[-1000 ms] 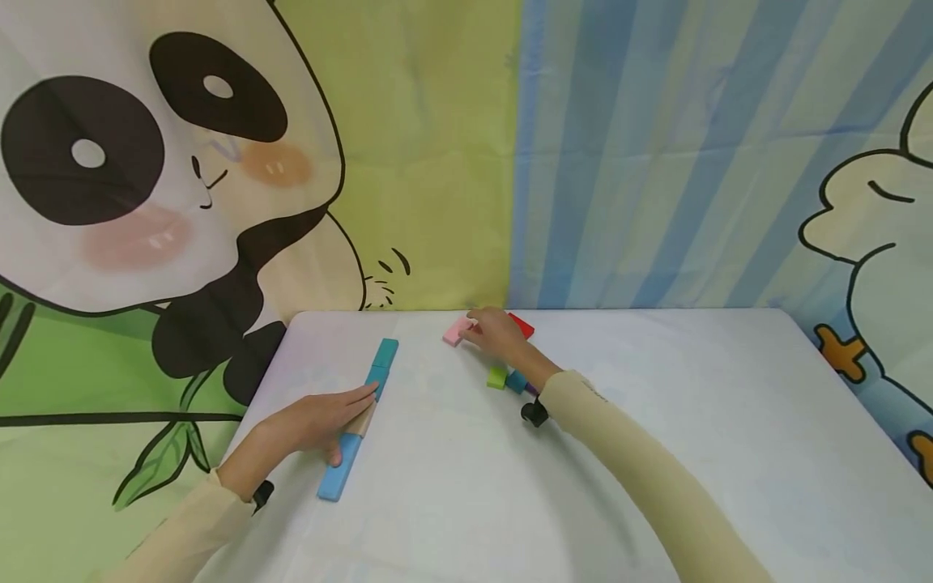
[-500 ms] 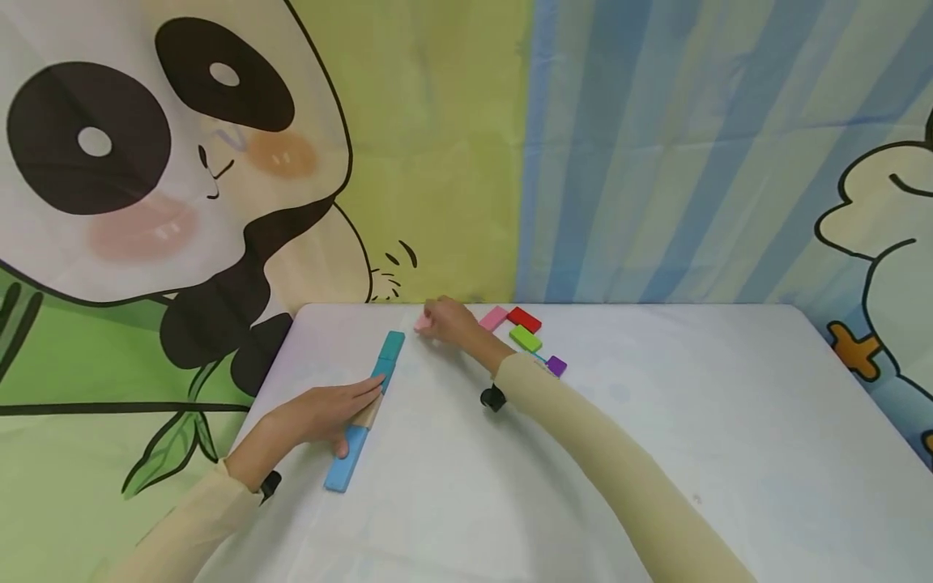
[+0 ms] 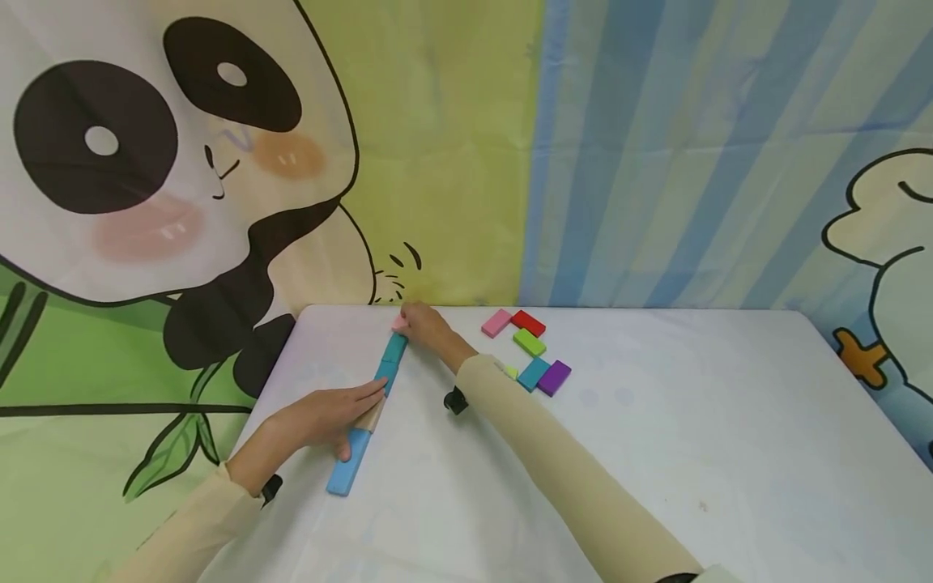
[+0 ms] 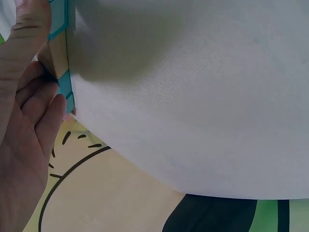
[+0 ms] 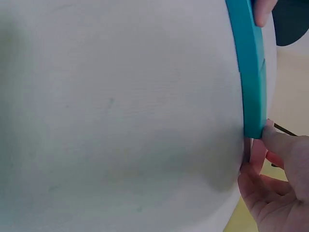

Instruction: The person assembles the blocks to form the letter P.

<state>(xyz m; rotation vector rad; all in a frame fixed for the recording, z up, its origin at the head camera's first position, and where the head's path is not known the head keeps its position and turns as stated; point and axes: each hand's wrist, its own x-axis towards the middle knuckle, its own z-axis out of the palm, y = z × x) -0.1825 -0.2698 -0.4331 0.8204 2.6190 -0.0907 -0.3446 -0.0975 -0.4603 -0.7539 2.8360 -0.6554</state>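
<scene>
A straight row of flat blocks lies on the left of the white table in the head view: a light blue block (image 3: 350, 465) nearest, then a plain wood-coloured block (image 3: 370, 419), a blue block (image 3: 389, 372) and a teal block (image 3: 394, 349). My left hand (image 3: 321, 414) rests along the row's left side, fingers extended over the blue and wooden blocks, thumb at the light blue one. At the far end, my right hand (image 3: 432, 332) pinches a pink block (image 3: 398, 323). The right wrist view shows this pink block (image 5: 259, 153) right at the teal block's end.
Right of the row lie loose blocks: another pink block (image 3: 497, 323), a red block (image 3: 528, 323), a green block (image 3: 529, 342), a blue block (image 3: 534, 373) and a purple block (image 3: 554, 378). A lime block (image 3: 512, 372) is partly behind my right sleeve. The table's far edge meets a printed curtain (image 3: 466, 162).
My right hand has picked up the pink block from among the loose blocks and carried it left to the row's far end. My left hand stays on the row.
</scene>
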